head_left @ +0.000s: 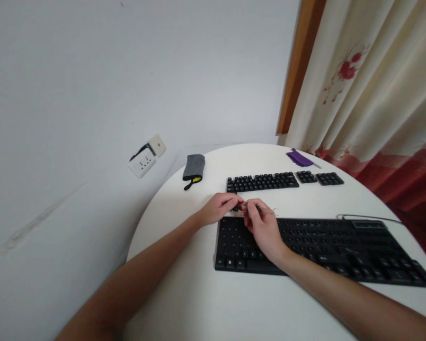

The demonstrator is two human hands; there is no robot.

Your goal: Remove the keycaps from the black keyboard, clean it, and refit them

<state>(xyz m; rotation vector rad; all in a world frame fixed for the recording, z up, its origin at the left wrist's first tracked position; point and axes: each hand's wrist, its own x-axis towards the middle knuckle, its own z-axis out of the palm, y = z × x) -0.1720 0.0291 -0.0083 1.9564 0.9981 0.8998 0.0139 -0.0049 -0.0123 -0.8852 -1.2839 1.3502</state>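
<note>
My left hand (pixel 220 207) is closed just above the back left corner of the black keyboard (pixel 323 258), its fingertips pinching a small black keycap (pixel 235 208). My right hand (pixel 263 227) meets it there, fingers curled around a thin wire keycap puller (pixel 275 211) whose fine ends stick out to the right. The fingers hide where the wires and the keycap meet. Under my right wrist, the keyboard's left part shows bare key positions, while its bottom row has keycaps on. Behind my hands, loose black keycaps (pixel 262 182) lie in rows on the white table (pixel 184 289).
Two smaller keycap groups (pixel 329 178) sit at the right end of the rows. A grey cloth pouch (pixel 194 166) lies back left, a purple cloth item (pixel 299 158) back right. The keyboard cable (pixel 371 218) runs off the right edge. The wall (pixel 92 94) borders the table's left.
</note>
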